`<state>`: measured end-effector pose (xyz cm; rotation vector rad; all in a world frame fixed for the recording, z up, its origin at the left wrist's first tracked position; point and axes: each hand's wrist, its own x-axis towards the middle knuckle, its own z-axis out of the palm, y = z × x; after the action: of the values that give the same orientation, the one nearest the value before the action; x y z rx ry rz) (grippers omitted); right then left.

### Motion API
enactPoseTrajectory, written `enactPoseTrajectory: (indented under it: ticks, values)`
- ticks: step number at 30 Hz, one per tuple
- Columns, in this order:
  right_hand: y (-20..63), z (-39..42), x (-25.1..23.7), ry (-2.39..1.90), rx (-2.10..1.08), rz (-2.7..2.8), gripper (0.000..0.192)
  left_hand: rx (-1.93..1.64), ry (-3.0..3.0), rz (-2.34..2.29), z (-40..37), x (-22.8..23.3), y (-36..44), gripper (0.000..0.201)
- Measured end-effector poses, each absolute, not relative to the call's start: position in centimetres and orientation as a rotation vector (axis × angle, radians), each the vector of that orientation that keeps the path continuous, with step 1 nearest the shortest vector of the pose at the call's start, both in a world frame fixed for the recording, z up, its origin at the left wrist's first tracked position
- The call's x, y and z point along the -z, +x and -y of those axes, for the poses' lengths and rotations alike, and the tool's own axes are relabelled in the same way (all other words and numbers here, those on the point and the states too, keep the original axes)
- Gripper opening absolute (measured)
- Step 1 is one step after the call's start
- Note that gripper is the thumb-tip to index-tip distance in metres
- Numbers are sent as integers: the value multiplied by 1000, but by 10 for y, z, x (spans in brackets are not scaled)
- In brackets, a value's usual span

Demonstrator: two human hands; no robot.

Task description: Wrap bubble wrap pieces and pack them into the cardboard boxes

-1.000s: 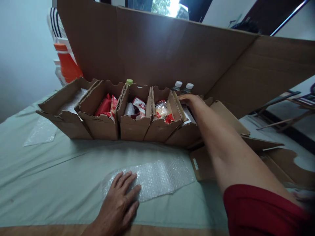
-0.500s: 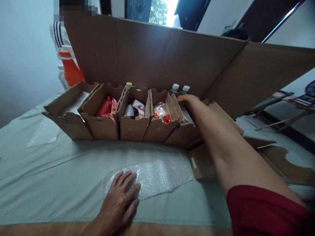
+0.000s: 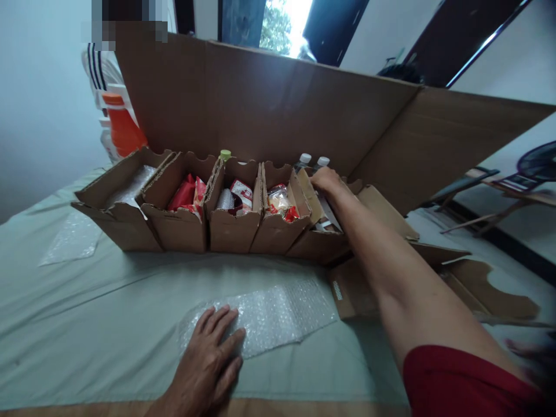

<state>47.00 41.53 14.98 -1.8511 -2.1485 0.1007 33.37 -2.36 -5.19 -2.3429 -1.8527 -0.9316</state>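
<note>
- Cardboard is what my right hand [image 3: 326, 180] works on: it rests on the far rim of the rightmost box [image 3: 319, 243] in the row, fingers curled over the flap edge; whether they pinch it I cannot tell.
- That box stands at the right end of the row, toward the far edge of the tabletop [image 3: 87, 313], touching the box of snack packets [image 3: 280, 202].
- My left hand [image 3: 208, 362] lies open and flat on the bubble wrap sheet [image 3: 269, 313] near the tabletop's near edge.
- To do this well, I judge I should press the flap down evenly and steady the box so its neighbours are not nudged.
- Compared with half a second ago, my right hand has dipped slightly lower into the box; my left has stayed flat on the wrap.
</note>
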Motion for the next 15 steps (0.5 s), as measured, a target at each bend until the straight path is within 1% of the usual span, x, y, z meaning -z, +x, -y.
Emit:
enactPoseTrajectory:
  ticks: [4, 6, 8, 11, 15]
  values:
    - [482, -394, -187, -1782, -7, 1990, 30, 851, -2383, 1809, 24, 54, 332, 42]
    - [493, -381, -207, -1677, 38, 1940, 31, 841, -2391, 1788, 23, 56, 331, 43]
    - [506, -364, -224, -1504, 30, 1867, 28, 850, -2376, 1773, 23, 55, 331, 43]
    - [525, -321, -235, -1174, -160, 1765, 15, 926, -2316, 1729, 27, 41, 330, 46]
    - [540, -225, -216, -865, -571, 1822, 7, 1246, -2173, 1800, 39, -2, 334, 61]
